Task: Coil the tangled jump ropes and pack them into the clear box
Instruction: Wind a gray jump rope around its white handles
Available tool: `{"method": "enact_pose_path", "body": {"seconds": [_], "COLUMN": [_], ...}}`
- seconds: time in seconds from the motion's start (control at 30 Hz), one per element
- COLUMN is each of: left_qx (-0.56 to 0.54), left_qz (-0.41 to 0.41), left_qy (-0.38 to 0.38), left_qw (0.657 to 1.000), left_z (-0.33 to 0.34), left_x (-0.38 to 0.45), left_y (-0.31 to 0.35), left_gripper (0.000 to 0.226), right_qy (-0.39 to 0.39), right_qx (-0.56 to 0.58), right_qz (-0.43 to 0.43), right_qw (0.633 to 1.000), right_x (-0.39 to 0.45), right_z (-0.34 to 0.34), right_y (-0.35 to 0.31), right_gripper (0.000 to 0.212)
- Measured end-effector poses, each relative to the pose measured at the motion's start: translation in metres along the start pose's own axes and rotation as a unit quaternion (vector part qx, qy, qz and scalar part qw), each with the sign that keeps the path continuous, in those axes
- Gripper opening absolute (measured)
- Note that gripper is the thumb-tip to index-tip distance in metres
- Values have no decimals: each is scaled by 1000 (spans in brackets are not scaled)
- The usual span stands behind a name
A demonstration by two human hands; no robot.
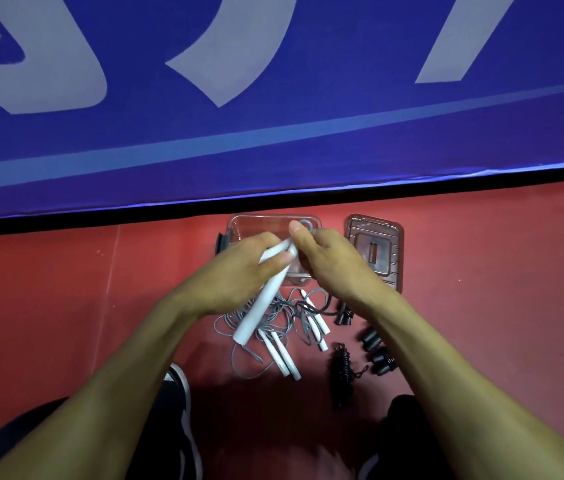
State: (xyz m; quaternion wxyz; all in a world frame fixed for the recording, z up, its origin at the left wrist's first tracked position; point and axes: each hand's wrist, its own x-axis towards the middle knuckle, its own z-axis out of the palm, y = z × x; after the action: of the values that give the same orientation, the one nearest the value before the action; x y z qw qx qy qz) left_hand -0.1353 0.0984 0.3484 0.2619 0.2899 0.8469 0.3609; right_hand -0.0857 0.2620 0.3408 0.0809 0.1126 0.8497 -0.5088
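Right now my left hand [256, 268] grips a white rope handle [260, 306], fingers curled around its upper part. My right hand [325, 261] pinches what looks like a grey cord loop [306, 226], above the clear box [239, 225] on the red floor [66, 289]. Tangled jump ropes [273, 327] lie beneath my wrists; the lid [376, 252] sits beside the box.

the floor [66, 289] is showing red, the banner [273, 140] blue with pale grey lettering and a lighter blue stripe. the rope handles [260, 306] are looking white, their cord [239, 355] grey, the coiled rope [341, 372] black, the box [239, 223] clear.
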Motion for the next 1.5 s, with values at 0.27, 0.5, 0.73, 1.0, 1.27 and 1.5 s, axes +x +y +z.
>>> {"method": "enact_pose_path", "body": {"seconds": [0.27,0.5,0.73,1.0,1.27,1.5], "left_qx": [50,-30,141,33,-36,14], "left_qz": [-14,-22,38,1,-15,-32], "left_qy": [59,27,46,41,39,105], "left_qw": [997,999,988,999,998,994], "left_z": [-3,2,7,4,-1,-2], "left_x": [-1,-2,2,0,3,2], "left_y": [-6,0,-15,-9,-5,-3], "left_gripper": [19,18,16,51,48,27], "right_qy": [-7,10,-5,-16,-4,-10], "right_qx": [-27,-47,32,170,152,19], "right_qz": [-43,-13,86,97,37,-41], "right_qw": [999,999,996,981,988,999], "right_x": [-3,1,6,12,9,3], "right_z": [10,8,9,11,7,5], "right_y": [-1,0,3,5,3,-4], "right_gripper": [46,61,64,61,41,48]}}
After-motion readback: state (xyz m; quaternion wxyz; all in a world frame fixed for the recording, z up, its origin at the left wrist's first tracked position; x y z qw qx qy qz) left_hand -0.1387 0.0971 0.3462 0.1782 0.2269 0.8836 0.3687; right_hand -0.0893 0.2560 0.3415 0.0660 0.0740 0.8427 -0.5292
